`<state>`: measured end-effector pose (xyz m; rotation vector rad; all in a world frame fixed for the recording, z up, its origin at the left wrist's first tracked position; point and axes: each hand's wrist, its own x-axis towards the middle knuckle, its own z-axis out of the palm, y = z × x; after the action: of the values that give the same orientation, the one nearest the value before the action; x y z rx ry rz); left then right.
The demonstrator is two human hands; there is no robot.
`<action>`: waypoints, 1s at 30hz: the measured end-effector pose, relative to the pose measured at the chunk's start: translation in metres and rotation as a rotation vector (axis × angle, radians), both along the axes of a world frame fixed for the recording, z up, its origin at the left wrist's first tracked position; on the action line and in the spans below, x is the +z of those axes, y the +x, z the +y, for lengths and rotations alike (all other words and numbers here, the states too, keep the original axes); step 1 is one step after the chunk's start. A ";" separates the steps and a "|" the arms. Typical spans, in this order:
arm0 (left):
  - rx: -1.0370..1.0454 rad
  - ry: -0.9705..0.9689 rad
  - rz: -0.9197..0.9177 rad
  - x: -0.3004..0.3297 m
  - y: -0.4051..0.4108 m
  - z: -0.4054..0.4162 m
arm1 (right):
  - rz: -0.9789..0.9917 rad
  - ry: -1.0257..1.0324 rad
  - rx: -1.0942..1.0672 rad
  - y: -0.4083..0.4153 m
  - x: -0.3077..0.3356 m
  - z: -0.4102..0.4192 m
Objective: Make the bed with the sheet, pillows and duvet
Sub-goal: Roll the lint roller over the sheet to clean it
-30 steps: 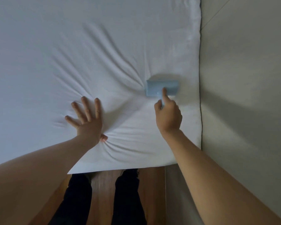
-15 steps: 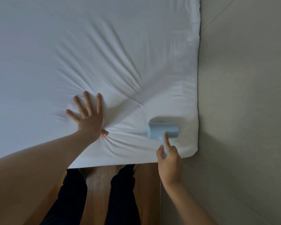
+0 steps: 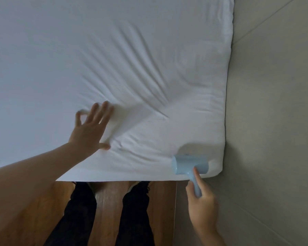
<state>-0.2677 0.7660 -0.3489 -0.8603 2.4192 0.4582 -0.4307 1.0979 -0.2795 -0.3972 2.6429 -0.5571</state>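
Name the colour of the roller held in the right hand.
Light blue roller, held by the right hand; head view.

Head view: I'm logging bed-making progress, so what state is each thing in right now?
Sheet: spread over the mattress, creased in a fan near the right corner.
Lint roller: head on the sheet at the near edge, handle gripped.
Left hand: fingers straight, on the sheet; blurred.
Right hand: curled round the roller handle, index finger along it.
Pillows, duvet: not in view.
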 end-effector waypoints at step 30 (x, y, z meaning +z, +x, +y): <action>0.337 0.113 -0.189 0.002 -0.006 -0.007 | 0.056 -0.122 0.214 -0.068 -0.063 -0.200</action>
<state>-0.2739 0.7594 -0.3467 -1.2097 2.0626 0.6023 -0.4990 0.8980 -0.3428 -0.7322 2.5834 -0.6463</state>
